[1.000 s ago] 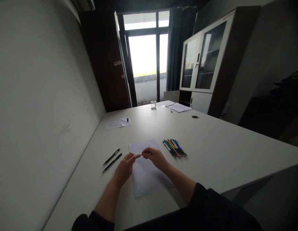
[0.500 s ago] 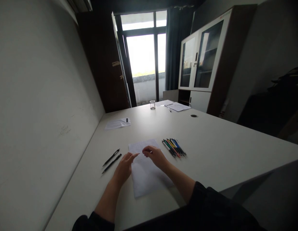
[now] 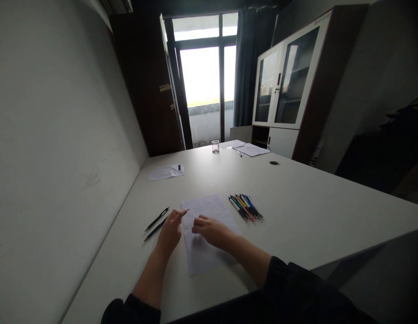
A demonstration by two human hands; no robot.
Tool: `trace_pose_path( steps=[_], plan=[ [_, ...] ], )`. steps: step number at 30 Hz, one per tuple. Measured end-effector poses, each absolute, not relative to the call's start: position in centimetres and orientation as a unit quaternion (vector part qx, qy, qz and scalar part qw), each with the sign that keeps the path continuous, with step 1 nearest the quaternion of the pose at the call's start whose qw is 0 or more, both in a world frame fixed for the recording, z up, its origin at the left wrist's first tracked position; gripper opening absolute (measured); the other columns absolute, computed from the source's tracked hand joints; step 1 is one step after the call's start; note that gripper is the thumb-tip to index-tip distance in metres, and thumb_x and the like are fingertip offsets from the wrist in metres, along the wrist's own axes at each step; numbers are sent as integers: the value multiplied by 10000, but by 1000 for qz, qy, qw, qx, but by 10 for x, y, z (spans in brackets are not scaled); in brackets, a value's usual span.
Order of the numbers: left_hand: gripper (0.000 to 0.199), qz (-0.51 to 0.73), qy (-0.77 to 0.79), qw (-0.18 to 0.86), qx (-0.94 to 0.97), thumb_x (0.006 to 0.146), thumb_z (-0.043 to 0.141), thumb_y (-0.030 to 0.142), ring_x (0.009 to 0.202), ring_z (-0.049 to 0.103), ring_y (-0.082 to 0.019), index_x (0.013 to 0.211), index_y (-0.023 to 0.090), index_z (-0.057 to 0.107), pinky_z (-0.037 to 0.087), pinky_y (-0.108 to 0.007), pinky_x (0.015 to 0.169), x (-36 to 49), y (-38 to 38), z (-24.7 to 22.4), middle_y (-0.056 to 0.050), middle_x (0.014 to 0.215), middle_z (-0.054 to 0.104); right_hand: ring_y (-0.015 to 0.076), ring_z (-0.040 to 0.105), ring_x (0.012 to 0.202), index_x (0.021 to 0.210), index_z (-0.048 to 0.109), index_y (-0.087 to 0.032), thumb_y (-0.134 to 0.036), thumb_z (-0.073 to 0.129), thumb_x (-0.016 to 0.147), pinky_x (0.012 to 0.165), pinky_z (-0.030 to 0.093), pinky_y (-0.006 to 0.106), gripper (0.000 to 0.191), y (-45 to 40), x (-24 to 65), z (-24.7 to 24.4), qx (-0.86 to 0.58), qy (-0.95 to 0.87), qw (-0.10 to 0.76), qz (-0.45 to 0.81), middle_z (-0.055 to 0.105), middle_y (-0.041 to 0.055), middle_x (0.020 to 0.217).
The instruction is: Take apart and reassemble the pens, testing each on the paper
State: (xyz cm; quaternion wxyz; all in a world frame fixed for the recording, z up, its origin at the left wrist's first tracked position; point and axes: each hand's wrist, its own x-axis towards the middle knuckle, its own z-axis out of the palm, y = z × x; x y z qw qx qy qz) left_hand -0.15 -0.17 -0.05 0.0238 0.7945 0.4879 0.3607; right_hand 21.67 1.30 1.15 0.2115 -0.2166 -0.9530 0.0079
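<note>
The left hand (image 3: 171,230) pinches what looks like a slim dark piece (image 3: 185,213) between thumb and fingertips, over the left edge of a written sheet (image 3: 209,204); the right hand's (image 3: 207,227) fingers curl over the sheet, whether around anything I cannot tell. Farther out, two black pens (image 3: 157,219) lie left and a row of coloured pens (image 3: 245,207) right. This seems close fingerwork, the next move calling for a steady pinch.
</note>
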Motion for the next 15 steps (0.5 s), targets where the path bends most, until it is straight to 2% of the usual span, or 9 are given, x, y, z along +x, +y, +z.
trace_pose_path(
  steps=[5, 8, 11, 15],
  plan=[
    [588, 359, 493, 31, 792, 795, 348, -63, 828, 547, -159, 1271, 244, 506, 474, -301, 808, 0, -2, 0, -38, 911, 552, 208, 516, 956, 1033, 671, -183, -74, 510, 890, 821, 470, 312, 241, 9, 216, 13, -200, -963, 176, -19, 608, 86, 973],
    [552, 368, 495, 43, 786, 803, 374, -54, 923, 566, -178, 1263, 228, 490, 477, -327, 847, 1, -1, -2, -56, 986, 573, 209, 530, 959, 1085, 662, -195, -64, 532, 876, 810, 474, 308, 279, 10, 216, 12, -203, -962, 183, -12, 621, 85, 980],
    [476, 382, 493, 51, 780, 811, 407, -36, 984, 575, -201, 1211, 206, 496, 484, -357, 868, 1, 0, -2, -67, 1011, 586, 201, 559, 961, 1109, 654, -214, -119, 553, 901, 821, 472, 302, 250, 14, 217, 10, -217, -951, 221, 21, 638, 78, 995],
    [365, 375, 483, 55, 789, 832, 433, -6, 967, 594, -207, 1114, 203, 533, 500, -366, 856, 2, -1, -1, -65, 1000, 603, 178, 604, 869, 1011, 676, -215, -227, 588, 915, 804, 473, 289, 131, 22, 219, 5, -313, -887, 325, 96, 663, 61, 931]
  ],
)
